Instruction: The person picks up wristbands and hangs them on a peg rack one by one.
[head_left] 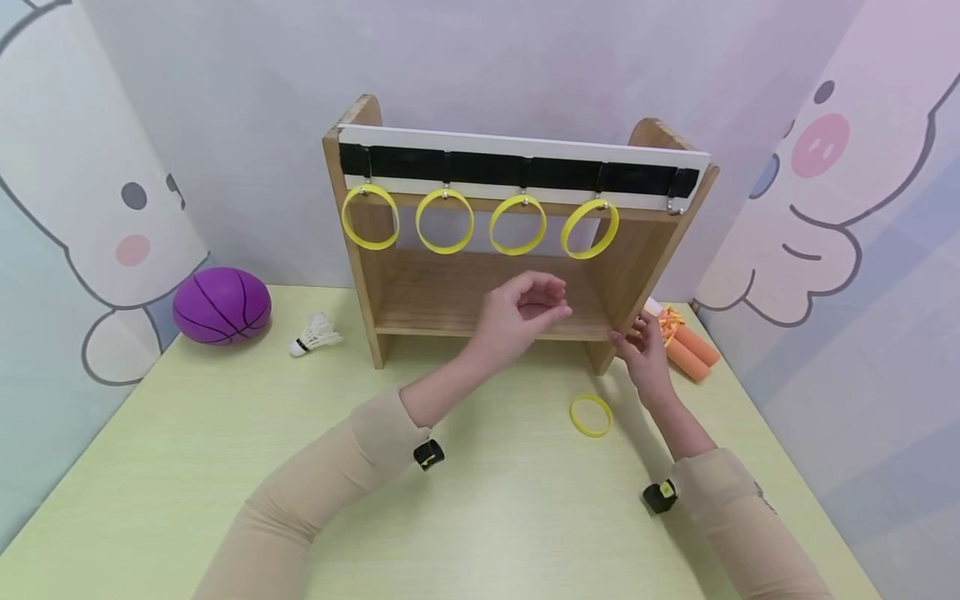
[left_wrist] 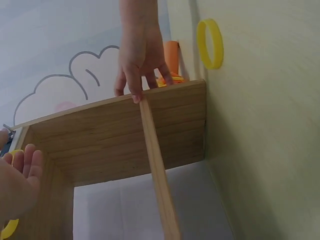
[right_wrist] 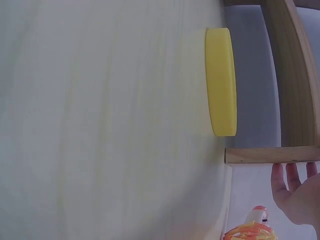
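A small wooden shelf (head_left: 487, 287) stands on the table, with a white and black strip (head_left: 487, 167) along its top front. Four small metal hooks on the strip each carry a yellow ring (head_left: 445, 221); the hook (head_left: 675, 207) at the right end is bare. My left hand (head_left: 517, 312) hovers in front of the shelf, below the hanging rings, its fingers loosely bent around nothing. With thumb at the front edge and fingertips on the outer face, my right hand (head_left: 647, 358) holds the shelf's right side panel. Another yellow ring (head_left: 591, 416) lies on the table near that panel.
To the left sit a purple ball (head_left: 222, 306) and a shuttlecock (head_left: 316, 335). Orange handles with cord (head_left: 690, 350) lie behind my right hand, beside the shelf. Patterned walls (head_left: 862, 250) close in the table at the back and sides.
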